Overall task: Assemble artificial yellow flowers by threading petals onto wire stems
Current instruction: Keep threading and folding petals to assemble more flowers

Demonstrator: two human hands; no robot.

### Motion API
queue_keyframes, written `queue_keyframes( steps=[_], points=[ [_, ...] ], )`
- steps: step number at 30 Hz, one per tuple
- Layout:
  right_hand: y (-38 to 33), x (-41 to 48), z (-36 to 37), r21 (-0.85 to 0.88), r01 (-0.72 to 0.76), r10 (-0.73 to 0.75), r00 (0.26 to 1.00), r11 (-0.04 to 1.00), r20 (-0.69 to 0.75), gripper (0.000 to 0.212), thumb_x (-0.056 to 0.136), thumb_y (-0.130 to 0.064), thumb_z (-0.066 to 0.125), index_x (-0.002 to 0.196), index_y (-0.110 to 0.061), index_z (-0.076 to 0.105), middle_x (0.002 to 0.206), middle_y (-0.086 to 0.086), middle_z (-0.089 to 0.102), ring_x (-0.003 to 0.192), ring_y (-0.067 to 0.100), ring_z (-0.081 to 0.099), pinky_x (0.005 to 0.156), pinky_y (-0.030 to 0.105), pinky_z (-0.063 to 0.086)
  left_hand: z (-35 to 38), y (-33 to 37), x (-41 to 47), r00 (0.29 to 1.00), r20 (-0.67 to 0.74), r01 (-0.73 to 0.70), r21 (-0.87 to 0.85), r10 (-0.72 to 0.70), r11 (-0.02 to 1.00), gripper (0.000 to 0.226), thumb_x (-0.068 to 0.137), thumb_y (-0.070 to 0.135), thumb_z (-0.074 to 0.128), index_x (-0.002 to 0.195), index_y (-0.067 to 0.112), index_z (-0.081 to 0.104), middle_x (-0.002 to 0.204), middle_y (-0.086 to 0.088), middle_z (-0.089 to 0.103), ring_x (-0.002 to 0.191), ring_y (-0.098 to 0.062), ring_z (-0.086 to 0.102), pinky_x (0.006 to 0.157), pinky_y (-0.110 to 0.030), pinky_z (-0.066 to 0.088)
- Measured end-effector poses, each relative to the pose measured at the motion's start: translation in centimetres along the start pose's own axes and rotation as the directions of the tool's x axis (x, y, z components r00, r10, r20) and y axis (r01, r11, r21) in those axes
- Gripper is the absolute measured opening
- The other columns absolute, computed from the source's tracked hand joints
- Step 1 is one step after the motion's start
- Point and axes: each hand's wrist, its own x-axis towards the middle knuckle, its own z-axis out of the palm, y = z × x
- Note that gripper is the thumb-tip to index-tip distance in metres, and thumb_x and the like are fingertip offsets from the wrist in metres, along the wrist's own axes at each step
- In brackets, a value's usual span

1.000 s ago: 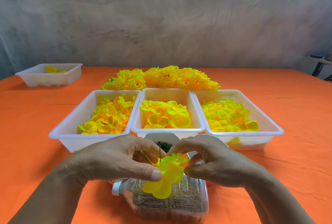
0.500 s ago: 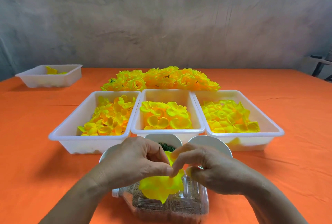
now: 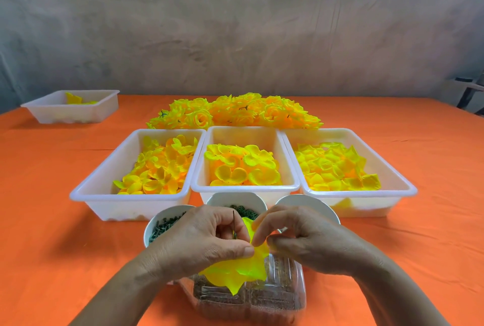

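My left hand [image 3: 201, 242] pinches a thin wire stem [image 3: 234, 223] that stands upright between its fingers, with yellow petals [image 3: 235, 270] bunched on it and hanging below the thumb. Close against it from the right, my right hand [image 3: 301, 236] pinches the top edge of the petals next to the wire. Both hands hover over a clear plastic bottle [image 3: 262, 297] lying on its side. Behind them stand three white trays of loose yellow petals: left [image 3: 91, 194], middle [image 3: 246, 188] and right [image 3: 403, 187].
Three small white bowls sit just behind my hands; the left bowl [image 3: 157, 223] and the middle bowl [image 3: 235, 198] hold green pieces. A heap of finished yellow flowers [image 3: 235, 111] lies behind the trays. Another white tray [image 3: 52, 113] stands far left on the orange tablecloth [image 3: 432, 234].
My hands have drawn together, and the petals have slid down the wire, which now sticks up above my left fingers. The view has shifted slightly.
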Motion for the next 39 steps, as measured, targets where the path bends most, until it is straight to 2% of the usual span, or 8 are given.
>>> queue_keyframes(
  steps=[4, 9, 15, 21, 25, 27, 32, 39],
  points=[
    [0.4, -0.2, -0.9, 0.064, -0.016, 0.024, 0.992, 0.998, -0.125, 0.031, 0.08, -0.014, 0.055, 0.089, -0.036, 0.074, 0.099, -0.011, 0.07, 0.092, 0.008, 0.065, 0.086, 0.041, 0.051, -1.5, -0.5, 0.1, 0.997, -0.063, -0.053, -0.161, 0.043, 0.986, 0.044, 0.055, 0.056, 0.082, 0.092, 0.034, 0.075, 0.065, 0.019, 0.048, 0.064, -0.004, 0.043, 0.063, -0.019, 0.04],
    [1.2, -0.3, -1.7, 0.253, -0.039, 0.096, 0.971, 0.967, -0.219, 0.031, 0.084, -0.013, 0.054, 0.089, -0.036, 0.074, 0.094, 0.002, 0.073, 0.09, 0.032, 0.065, 0.084, 0.053, 0.05, -2.3, 0.1, 0.2, 0.98, -0.122, -0.173, -0.128, 0.157, 0.977, 0.039, 0.059, 0.057, 0.076, 0.091, 0.035, 0.075, 0.086, 0.021, 0.061, 0.082, 0.0, 0.059, 0.074, -0.017, 0.045],
    [1.6, 0.2, -1.6, 0.307, -0.058, 0.14, 0.957, 0.95, -0.254, 0.028, 0.093, -0.01, 0.06, 0.089, -0.033, 0.075, 0.096, 0.005, 0.073, 0.093, 0.033, 0.065, 0.083, 0.052, 0.051, 0.1, 0.0, 0.4, 0.979, -0.098, -0.177, 0.005, 0.176, 0.984, 0.038, 0.057, 0.07, 0.076, 0.084, 0.044, 0.073, 0.1, 0.026, 0.067, 0.104, 0.008, 0.06, 0.085, -0.001, 0.038],
    [2.6, 0.9, -2.6, 0.368, -0.085, 0.206, 0.93, 0.926, -0.306, 0.033, 0.089, -0.002, 0.06, 0.08, -0.03, 0.076, 0.087, -0.001, 0.074, 0.077, 0.004, 0.065, 0.067, 0.019, 0.053, 2.0, -1.7, 0.7, 0.99, -0.058, -0.132, -0.088, 0.127, 0.987, 0.034, 0.061, 0.065, 0.075, 0.082, 0.038, 0.076, 0.098, 0.018, 0.07, 0.104, 0.0, 0.063, 0.092, -0.021, 0.046],
    [5.4, 2.9, -5.1, 0.382, -0.171, 0.347, 0.816, 0.908, -0.461, 0.025, 0.088, -0.004, 0.061, 0.082, -0.025, 0.074, 0.092, 0.005, 0.074, 0.079, 0.018, 0.064, 0.073, 0.035, 0.055, 2.4, -2.1, 0.9, 0.991, -0.054, -0.129, -0.082, 0.125, 0.988, 0.022, 0.066, 0.053, 0.076, 0.082, 0.038, 0.077, 0.098, 0.015, 0.068, 0.1, -0.003, 0.064, 0.088, -0.022, 0.051],
    [7.3, 4.2, -6.5, 0.334, -0.248, 0.403, 0.727, 0.909, -0.556, 0.023, 0.088, -0.007, 0.059, 0.088, -0.026, 0.073, 0.098, 0.008, 0.073, 0.085, 0.024, 0.064, 0.08, 0.043, 0.054, 2.7, -2.2, 1.0, 0.991, -0.064, -0.122, -0.055, 0.119, 0.991, 0.018, 0.066, 0.052, 0.074, 0.079, 0.04, 0.076, 0.097, 0.016, 0.067, 0.102, -0.001, 0.062, 0.086, -0.015, 0.049],
    [12.1, 7.1, -9.4, 0.069, -0.593, 0.487, 0.583, 0.802, -0.65, 0.039, 0.083, -0.006, 0.051, 0.113, -0.024, 0.069, 0.12, 0.009, 0.067, 0.11, 0.032, 0.059, 0.089, 0.033, 0.046, 3.0, -2.5, 1.0, 0.993, -0.078, -0.088, -0.011, 0.086, 0.996, 0.025, 0.058, 0.058, 0.072, 0.075, 0.039, 0.076, 0.098, 0.021, 0.066, 0.109, 0.003, 0.057, 0.083, -0.008, 0.044],
    [16.4, 9.5, -9.0, -0.178, -0.761, 0.563, 0.595, 0.624, -0.573, 0.047, 0.095, -0.029, 0.048, 0.142, -0.026, 0.043, 0.144, 0.008, 0.046, 0.132, 0.035, 0.034, 0.101, 0.041, 0.038, 3.2, -2.4, 0.8, 0.993, -0.093, -0.079, -0.006, 0.078, 0.997, 0.031, 0.05, 0.06, 0.074, 0.074, 0.04, 0.075, 0.103, 0.039, 0.06, 0.113, 0.02, 0.048, 0.085, -0.014, 0.037]
  ],
)
